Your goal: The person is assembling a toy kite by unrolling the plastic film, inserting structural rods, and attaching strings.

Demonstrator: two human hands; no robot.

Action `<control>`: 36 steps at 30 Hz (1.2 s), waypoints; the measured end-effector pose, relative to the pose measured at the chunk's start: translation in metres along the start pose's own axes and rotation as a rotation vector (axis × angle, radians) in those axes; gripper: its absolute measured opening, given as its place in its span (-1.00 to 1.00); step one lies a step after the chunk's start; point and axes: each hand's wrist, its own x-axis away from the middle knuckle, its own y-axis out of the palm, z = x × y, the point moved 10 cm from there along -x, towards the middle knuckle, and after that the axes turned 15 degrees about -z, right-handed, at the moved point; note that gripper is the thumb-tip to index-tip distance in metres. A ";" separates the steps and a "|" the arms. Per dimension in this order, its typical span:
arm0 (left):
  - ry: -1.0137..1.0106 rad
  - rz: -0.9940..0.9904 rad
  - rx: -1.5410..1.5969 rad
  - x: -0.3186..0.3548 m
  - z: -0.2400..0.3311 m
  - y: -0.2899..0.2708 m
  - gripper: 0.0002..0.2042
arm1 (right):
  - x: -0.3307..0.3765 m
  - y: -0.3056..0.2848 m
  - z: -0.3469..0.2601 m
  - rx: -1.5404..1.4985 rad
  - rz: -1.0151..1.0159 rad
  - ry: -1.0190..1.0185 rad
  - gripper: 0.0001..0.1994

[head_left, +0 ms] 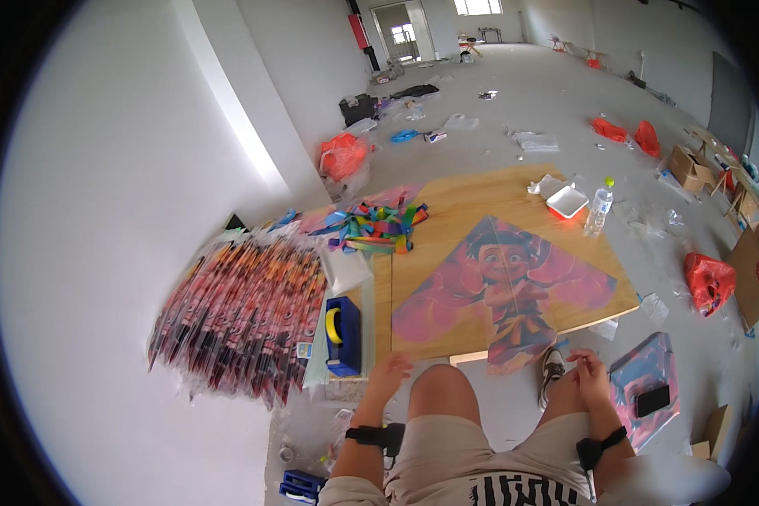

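Note:
A printed kite (pixel 506 282) with a cartoon figure lies spread on the wooden table (pixel 455 190), its tail part hanging over the near edge. By that edge, close to the blue tape dispenser (pixel 343 337), my left hand (pixel 389 375) is open, its fingers loosely bent and holding nothing I can see. Over my right knee, right of the kite's tail, my right hand (pixel 589 368) has its fingers curled together. Something small and bluish shows by its fingertips; I cannot make out what it is. Neither hand touches the kite's wings.
Plastic-wrapped kites (pixel 240 316) are stacked at the left. Colourful ribbons (pixel 375 226) lie at the table's far left. A water bottle (pixel 599 209) and a red-and-white tray (pixel 567 202) stand far right. A phone (pixel 652 401) rests on a printed package at right.

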 end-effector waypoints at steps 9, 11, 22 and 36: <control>-0.277 0.371 -0.055 0.094 -0.117 -0.097 -0.63 | 0.008 0.009 -0.024 0.184 0.080 0.043 -0.80; -0.240 0.371 -0.034 0.091 -0.111 -0.091 -0.63 | 0.009 0.014 -0.031 0.305 0.064 0.090 -0.80; -0.165 0.465 0.190 0.064 -0.103 -0.084 -0.68 | -0.004 0.019 0.004 0.128 0.049 0.027 -0.79; -0.163 0.546 0.052 0.063 -0.086 -0.095 -0.67 | 0.011 0.015 -0.025 0.236 0.102 0.087 -0.82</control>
